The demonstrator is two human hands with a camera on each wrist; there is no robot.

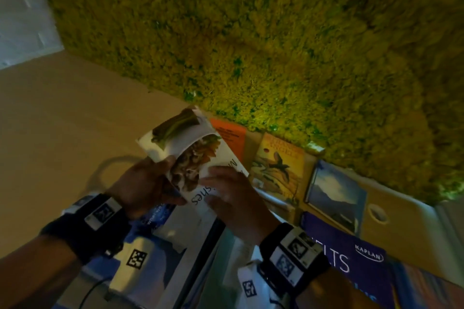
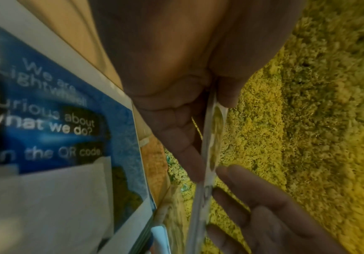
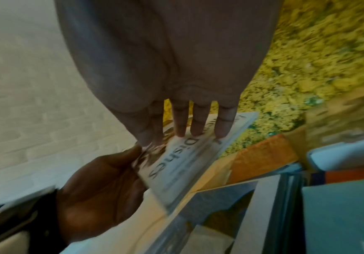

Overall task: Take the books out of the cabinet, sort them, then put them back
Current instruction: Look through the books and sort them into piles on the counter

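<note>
A thin cookbook point(image 1: 190, 148) with food photos and the word "Dishes" on its cover is held tilted above the beige surface. My left hand point(image 1: 164, 178) pinches its near left edge, thumb on the cover and fingers underneath; in the left wrist view the cookbook point(image 2: 211, 137) shows edge-on in that pinch. My right hand point(image 1: 221, 183) lies flat on the cover with straight fingers point(image 3: 198, 123), over the cookbook point(image 3: 176, 165). Below lie an orange book point(image 1: 231, 138), a yellow bird-cover book point(image 1: 278, 165), a blue landscape book point(image 1: 336, 193) and a purple Kaplan book point(image 1: 351, 261).
A green moss wall point(image 1: 276, 32) rises behind the beige surface point(image 1: 62, 120). A blue brochure point(image 2: 57, 120) reading "what we do?" lies under my left wrist. A round hole point(image 1: 375, 212) sits in the surface at right. More books point(image 3: 339, 214) are stacked near my right wrist.
</note>
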